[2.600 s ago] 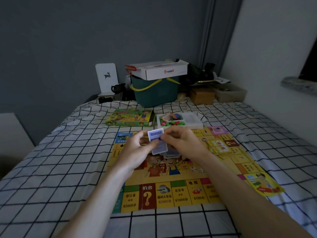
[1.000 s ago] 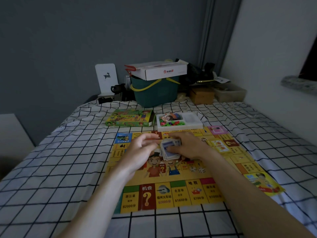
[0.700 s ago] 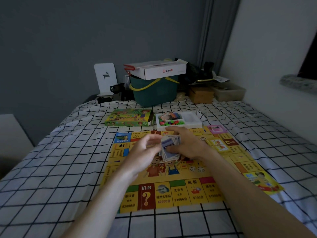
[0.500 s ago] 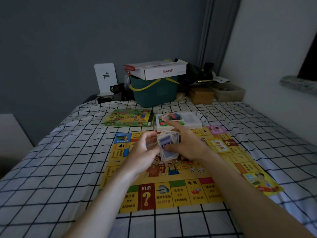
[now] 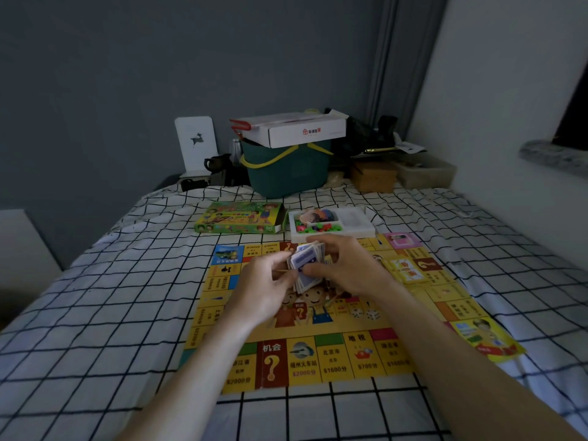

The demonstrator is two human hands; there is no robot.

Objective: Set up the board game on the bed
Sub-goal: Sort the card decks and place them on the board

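Observation:
A yellow game board [image 5: 318,354] lies flat on the checked bed sheet [image 5: 105,313]. Above its middle I hold a stack of blue-backed cards [image 5: 304,264]. My right hand [image 5: 346,268] grips the stack from the right, thumb on its top card. My left hand [image 5: 264,291] pinches the stack's left edge. Two white dice [image 5: 366,313] lie on the board below my right wrist. A small pile of yellow cards [image 5: 405,270] rests on the board's right side.
A green game box [image 5: 238,221] and a white tray of coloured pieces [image 5: 331,225] sit just beyond the board. Behind them stand a teal basket [image 5: 286,173] topped by a white carton, a brown box and clutter. A white wall borders the right.
The card stack was lowered toward the board, then lifted and tilted up again in my right hand. My left hand closed in on its left edge.

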